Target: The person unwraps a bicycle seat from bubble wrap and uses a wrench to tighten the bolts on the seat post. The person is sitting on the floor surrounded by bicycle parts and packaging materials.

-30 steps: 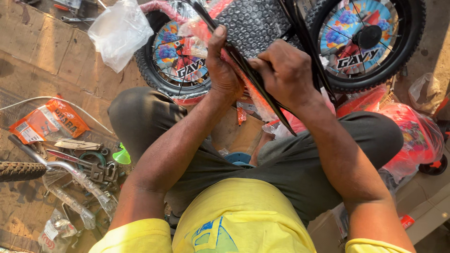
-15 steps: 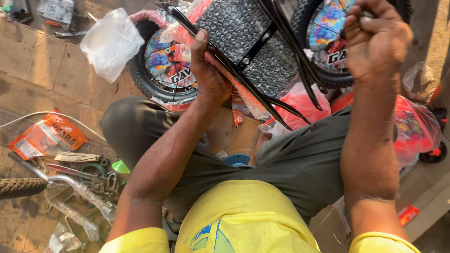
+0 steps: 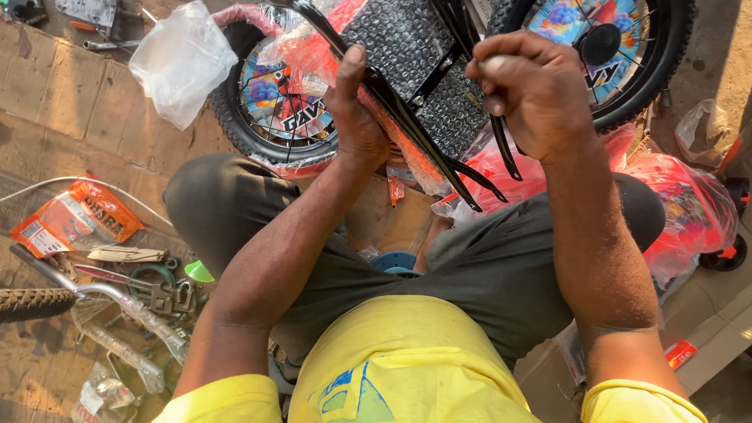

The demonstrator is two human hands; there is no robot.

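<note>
Flattened cardboard (image 3: 63,102) covers the floor where the person sits, knees spread, working on a small bicycle held up in front of the chest. Both hands are raised and close together. The left hand (image 3: 356,117) is wrapped around a thin black metal stay (image 3: 407,125), thumb pointing up along it; the right hand (image 3: 536,90) is clenched into a fist just beside it, seemingly about a second black rod (image 3: 501,149), though what lies inside the fist cannot be made out. The stay's long axis slants from above the left hand down towards the right knee, its forked ends hanging free between the two wrists. The left hand has the fuller hold on it.

Beyond the hands, touching the stays, is a panel in black bubble wrap (image 3: 399,39), with a bicycle wheel (image 3: 270,117) past the left hand and another wheel (image 3: 627,55) past the right. Red plastic-wrapped parts (image 3: 689,204) lie outside the right forearm. Well apart, outside the left elbow, lie orange packets (image 3: 78,219), loose tools (image 3: 125,254) and a knobbly tyre (image 3: 35,301). A clear plastic bag (image 3: 180,59) sits beyond them.
</note>
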